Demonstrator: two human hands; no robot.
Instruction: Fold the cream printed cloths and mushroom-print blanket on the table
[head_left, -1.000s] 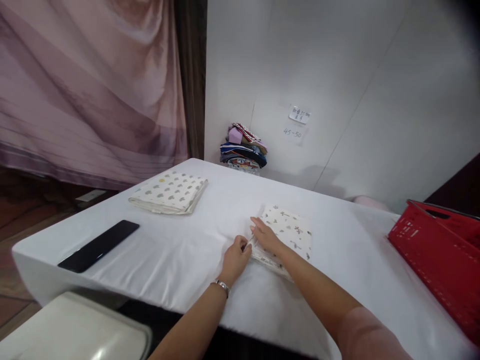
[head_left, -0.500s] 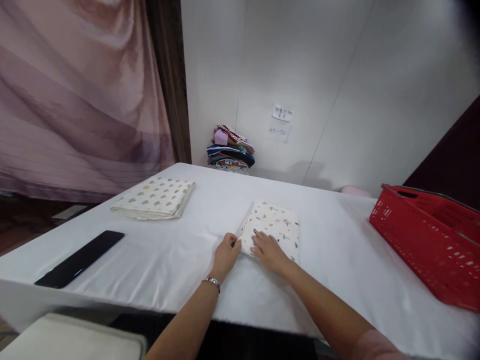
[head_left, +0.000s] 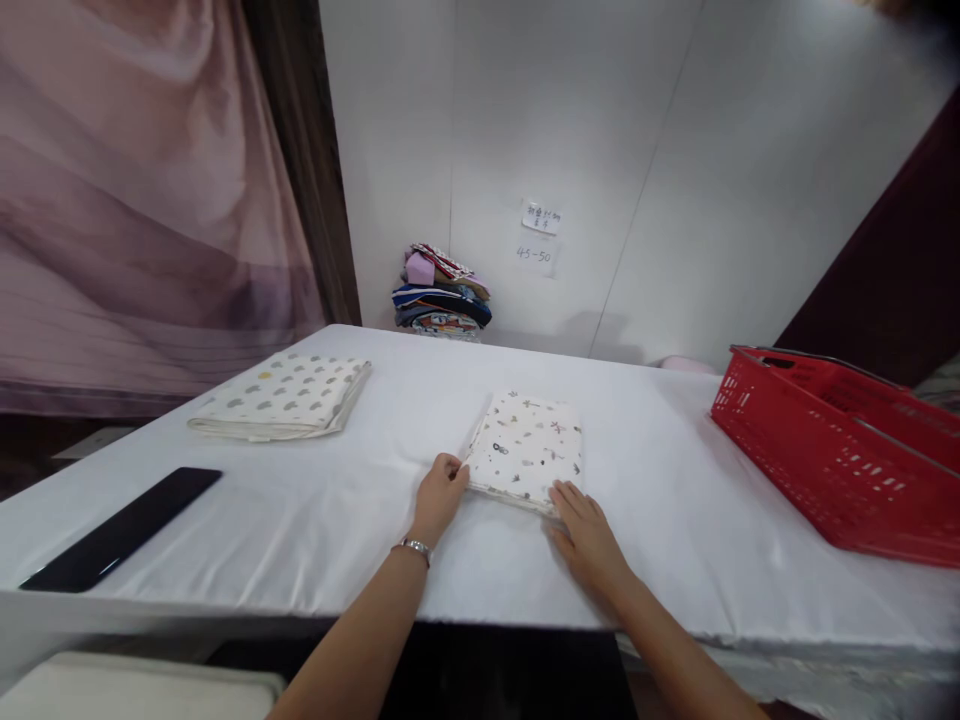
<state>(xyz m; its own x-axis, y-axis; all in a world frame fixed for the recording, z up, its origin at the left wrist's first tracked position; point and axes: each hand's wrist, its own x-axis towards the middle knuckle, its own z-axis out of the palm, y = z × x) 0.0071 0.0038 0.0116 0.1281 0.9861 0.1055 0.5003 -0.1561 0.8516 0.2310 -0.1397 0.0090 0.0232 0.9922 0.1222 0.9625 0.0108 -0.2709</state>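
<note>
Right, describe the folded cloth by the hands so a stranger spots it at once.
Find the white-covered table carrying the red plastic basket. Near its middle, the left hand and right hand touch the folded cloth. Its small, scattered, varied motifs set it apart from the grey-patterned cloth farther left.

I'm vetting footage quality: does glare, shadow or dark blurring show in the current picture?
Head view: a glare streak on the glossy black slab; head view: soft shadow low on the white wall; head view: dark, blurred upper-right corner.
</note>
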